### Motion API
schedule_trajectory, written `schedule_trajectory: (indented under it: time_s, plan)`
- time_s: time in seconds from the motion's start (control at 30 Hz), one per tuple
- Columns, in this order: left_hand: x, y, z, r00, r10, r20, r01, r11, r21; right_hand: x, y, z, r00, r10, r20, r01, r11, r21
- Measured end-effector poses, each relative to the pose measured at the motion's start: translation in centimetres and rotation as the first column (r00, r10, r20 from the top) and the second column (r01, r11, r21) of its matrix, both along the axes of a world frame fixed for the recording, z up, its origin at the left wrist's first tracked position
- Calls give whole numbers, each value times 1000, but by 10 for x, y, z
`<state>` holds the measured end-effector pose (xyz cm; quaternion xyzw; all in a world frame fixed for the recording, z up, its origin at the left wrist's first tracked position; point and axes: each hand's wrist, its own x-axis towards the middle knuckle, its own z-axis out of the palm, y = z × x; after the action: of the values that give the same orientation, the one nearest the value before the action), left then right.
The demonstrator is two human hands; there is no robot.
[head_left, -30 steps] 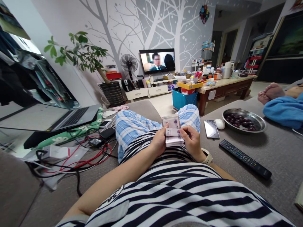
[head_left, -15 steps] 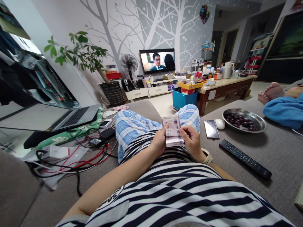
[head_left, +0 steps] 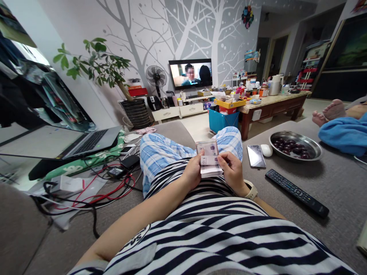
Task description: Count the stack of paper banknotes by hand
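Observation:
A stack of pale purple banknotes (head_left: 211, 172) marked with a 5 is held over my lap, its upper part bent away from me. My left hand (head_left: 192, 171) is closed on the stack's left side, thumb on top. On the right side my right hand (head_left: 233, 172) pinches the edge of the notes between thumb and fingers. A light-coloured watch (head_left: 251, 190) is on my right wrist. The fingers beneath the stack are hidden.
Right of me on the sofa lie a phone (head_left: 256, 156), a white mouse (head_left: 266, 150), a remote control (head_left: 296, 193) and a steel bowl (head_left: 315, 154) of dark round fruit. Another person's bare feet (head_left: 329, 111) are beyond. At left are a laptop (head_left: 94, 142) and tangled cables (head_left: 94, 198).
My hands and the banknotes stay practically where they were. The other person's feet at the right have shifted slightly.

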<state>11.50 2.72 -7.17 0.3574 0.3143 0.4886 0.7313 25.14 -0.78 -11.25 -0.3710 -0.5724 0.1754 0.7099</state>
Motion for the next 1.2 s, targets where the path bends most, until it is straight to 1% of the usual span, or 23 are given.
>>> schedule_trajectory:
  time_s: [0.23,0.37,0.57,0.63,0.7,0.8,0.87,0.93,1.03,1.13,1.2]
  plan:
    - [-1,-1,0,1000,12,-20,-12,1000,1,0,-2,1,1000,-6,8,6,1000,-11]
    - [-1,0,-1,1000,5,1,-5,1000,1,0,-3,1,1000,-10,22,10,1000,-11]
    - [-2,1,-2,1000,-10,0,10,1000,9,1,-3,1,999,4,38,-3,1000,-4]
    - [-1,0,-1,1000,3,-11,-3,1000,4,2,-3,1,999,11,45,-11,1000,-1]
    - [0,-1,1,999,32,-26,-32,999,-5,3,-3,0,998,40,52,-41,999,24]
    - [2,-2,4,998,62,-30,-62,998,-10,3,-2,1,992,115,59,-121,987,108]
    - [3,-3,4,998,56,-16,-56,998,-6,3,-1,2,991,114,63,-122,984,132]
    - [2,-3,4,999,42,-9,-42,999,2,3,0,3,998,45,49,-50,993,103]
    - [-1,-3,2,999,25,-34,-24,999,24,4,3,3,999,-46,0,46,999,-1]
    - [-3,-4,1,997,14,-74,-10,999,52,7,9,2,999,-42,-35,38,993,-108]
    - [-3,-4,2,996,6,-85,0,998,69,9,12,2,999,-25,-42,18,989,-148]
